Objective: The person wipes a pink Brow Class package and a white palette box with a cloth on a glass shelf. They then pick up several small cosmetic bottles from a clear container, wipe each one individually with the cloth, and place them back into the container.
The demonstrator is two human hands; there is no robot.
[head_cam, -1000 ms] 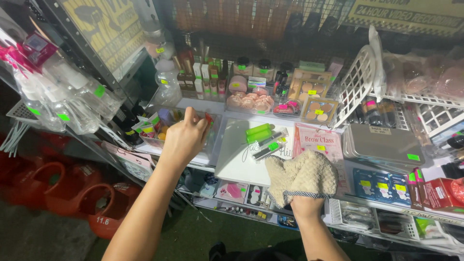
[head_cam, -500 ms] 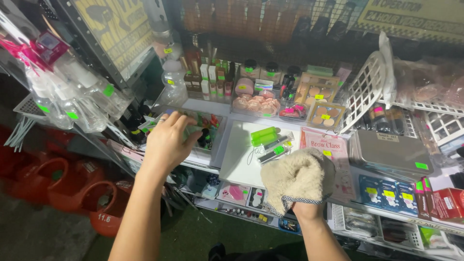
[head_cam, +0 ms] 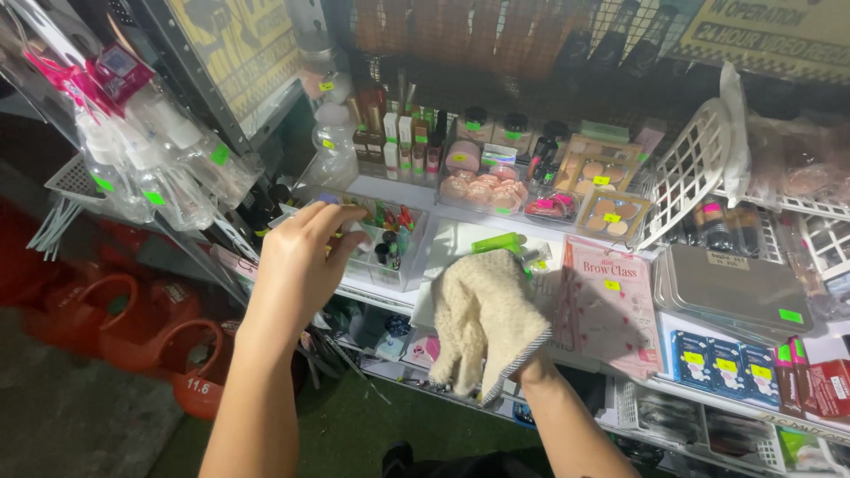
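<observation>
L hand (head_cam: pixel 299 265): fingers curled into clear bin (head_cam: pixel 390 265) of small cosmetics, grasping 1 small item, can't tell which.
R hand (head_cam: pixel 496 354): inside cream mitt (head_cam: pixel 482 314), grip hidden, resting on white shelf (head_cam: pixel 460 235) just R of bin.

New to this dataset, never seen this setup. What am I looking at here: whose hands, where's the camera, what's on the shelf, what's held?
There is no machine: a person works bare-handed, filmed by a camera on their head looking down. The left hand reaches into a clear plastic bin of small cosmetic items on a white shop shelf; whether it grips anything cannot be told. The right hand is hidden inside a cream fluffy mitt, resting over the shelf. Around them lie green tubes, a pink flat packet, powder compacts and a grey metal tray. Orange watering cans stand below left.
</observation>
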